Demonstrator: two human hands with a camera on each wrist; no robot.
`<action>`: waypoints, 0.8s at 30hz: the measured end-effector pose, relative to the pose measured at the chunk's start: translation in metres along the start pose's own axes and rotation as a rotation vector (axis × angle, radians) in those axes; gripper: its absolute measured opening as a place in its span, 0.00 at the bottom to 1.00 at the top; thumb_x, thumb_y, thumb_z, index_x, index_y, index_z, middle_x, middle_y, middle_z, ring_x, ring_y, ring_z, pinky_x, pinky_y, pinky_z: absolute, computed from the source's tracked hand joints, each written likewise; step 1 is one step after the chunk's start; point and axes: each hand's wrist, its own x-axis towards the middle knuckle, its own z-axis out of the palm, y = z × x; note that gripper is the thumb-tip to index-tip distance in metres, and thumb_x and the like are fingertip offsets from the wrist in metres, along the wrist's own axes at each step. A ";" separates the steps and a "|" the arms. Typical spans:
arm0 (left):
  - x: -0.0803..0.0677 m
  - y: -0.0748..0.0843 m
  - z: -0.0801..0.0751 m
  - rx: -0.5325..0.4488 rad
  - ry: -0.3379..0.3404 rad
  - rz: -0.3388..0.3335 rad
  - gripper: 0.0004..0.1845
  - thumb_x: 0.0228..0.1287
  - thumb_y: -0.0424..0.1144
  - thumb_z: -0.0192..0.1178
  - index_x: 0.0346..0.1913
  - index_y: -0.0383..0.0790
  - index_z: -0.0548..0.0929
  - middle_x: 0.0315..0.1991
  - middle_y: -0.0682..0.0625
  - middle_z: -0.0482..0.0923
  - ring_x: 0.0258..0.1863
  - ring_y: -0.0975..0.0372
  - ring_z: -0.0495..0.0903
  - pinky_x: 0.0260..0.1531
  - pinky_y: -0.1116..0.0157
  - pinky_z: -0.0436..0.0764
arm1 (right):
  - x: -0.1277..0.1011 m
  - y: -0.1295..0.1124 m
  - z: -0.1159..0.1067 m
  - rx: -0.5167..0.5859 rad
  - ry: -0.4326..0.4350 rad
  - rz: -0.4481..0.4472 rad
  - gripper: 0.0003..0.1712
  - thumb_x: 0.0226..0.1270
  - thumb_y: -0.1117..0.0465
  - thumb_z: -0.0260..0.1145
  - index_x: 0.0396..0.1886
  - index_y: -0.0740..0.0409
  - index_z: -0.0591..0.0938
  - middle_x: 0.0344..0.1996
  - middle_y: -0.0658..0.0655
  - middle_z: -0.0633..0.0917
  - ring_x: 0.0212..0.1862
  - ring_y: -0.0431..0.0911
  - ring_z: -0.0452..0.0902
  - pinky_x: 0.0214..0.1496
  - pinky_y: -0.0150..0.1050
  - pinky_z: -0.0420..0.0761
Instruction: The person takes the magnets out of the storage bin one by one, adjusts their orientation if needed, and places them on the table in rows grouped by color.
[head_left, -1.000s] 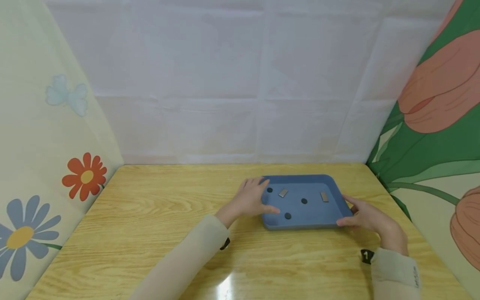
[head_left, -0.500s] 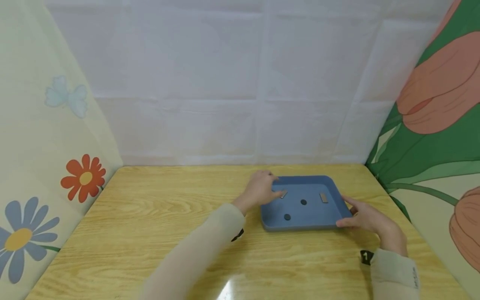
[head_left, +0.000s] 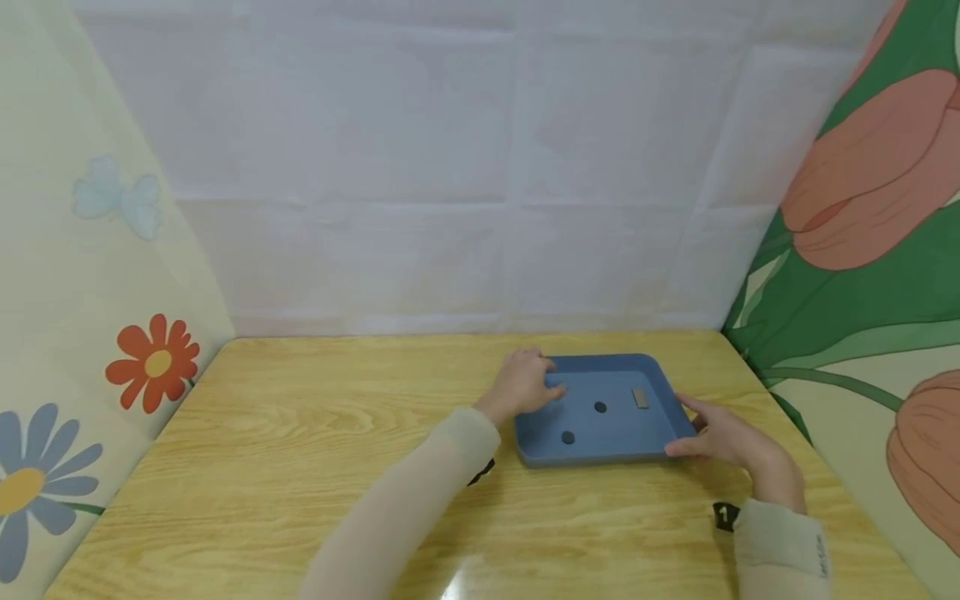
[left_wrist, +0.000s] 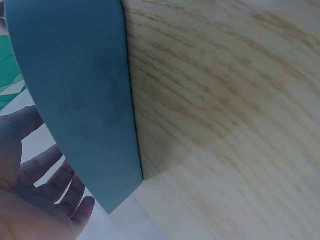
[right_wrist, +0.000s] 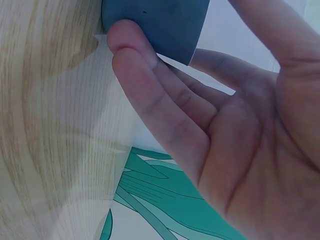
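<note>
The left hand (head_left: 525,385) now reaches into the shallow blue plastic tray (head_left: 667,398) on the wooden counter (head_left: 300,433), fingers curled over the small grey bar, which is hidden now. The right hand (head_left: 723,437) steadies the rim with straight fingers.

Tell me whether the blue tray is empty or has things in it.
Not empty: the blue tray holds two dark round pieces and a small grey bar.

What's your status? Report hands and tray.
Left hand reaching into blue tray, over its left end. Right hand steadying right rim. Two discs, one bar visible; nothing blocking.
</note>
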 end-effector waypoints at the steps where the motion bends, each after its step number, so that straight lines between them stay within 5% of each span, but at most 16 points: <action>1: 0.001 0.000 0.001 0.004 -0.001 0.004 0.23 0.73 0.54 0.63 0.62 0.44 0.85 0.64 0.48 0.82 0.70 0.51 0.75 0.73 0.51 0.70 | 0.000 0.000 0.000 0.000 -0.002 0.005 0.64 0.63 0.46 0.76 0.82 0.70 0.48 0.51 0.72 0.80 0.41 0.49 0.85 0.49 0.50 0.83; 13: 0.013 0.004 0.012 0.083 -0.033 -0.011 0.18 0.75 0.52 0.60 0.57 0.46 0.88 0.62 0.48 0.84 0.66 0.51 0.77 0.68 0.49 0.74 | 0.001 0.000 0.000 -0.012 0.003 0.009 0.65 0.62 0.44 0.77 0.82 0.69 0.48 0.53 0.73 0.79 0.40 0.48 0.84 0.49 0.50 0.83; 17: 0.016 0.005 0.015 0.119 -0.048 -0.025 0.17 0.76 0.52 0.58 0.39 0.44 0.89 0.60 0.48 0.84 0.64 0.51 0.78 0.65 0.51 0.76 | 0.001 -0.001 0.000 -0.017 0.014 0.008 0.64 0.62 0.45 0.77 0.82 0.69 0.48 0.54 0.74 0.78 0.41 0.48 0.84 0.48 0.49 0.83; 20: 0.016 0.005 0.016 0.140 -0.054 -0.035 0.22 0.77 0.52 0.57 0.24 0.45 0.80 0.56 0.48 0.84 0.61 0.52 0.78 0.62 0.53 0.76 | 0.001 -0.001 0.001 -0.015 0.018 0.009 0.64 0.62 0.45 0.77 0.82 0.69 0.48 0.54 0.74 0.78 0.41 0.49 0.84 0.47 0.48 0.83; 24: 0.018 0.005 0.019 0.132 -0.042 -0.039 0.21 0.77 0.52 0.58 0.24 0.47 0.82 0.52 0.49 0.84 0.57 0.54 0.78 0.58 0.55 0.76 | 0.000 -0.001 0.001 -0.006 0.019 0.008 0.64 0.62 0.46 0.77 0.82 0.69 0.48 0.54 0.74 0.78 0.41 0.49 0.84 0.47 0.48 0.83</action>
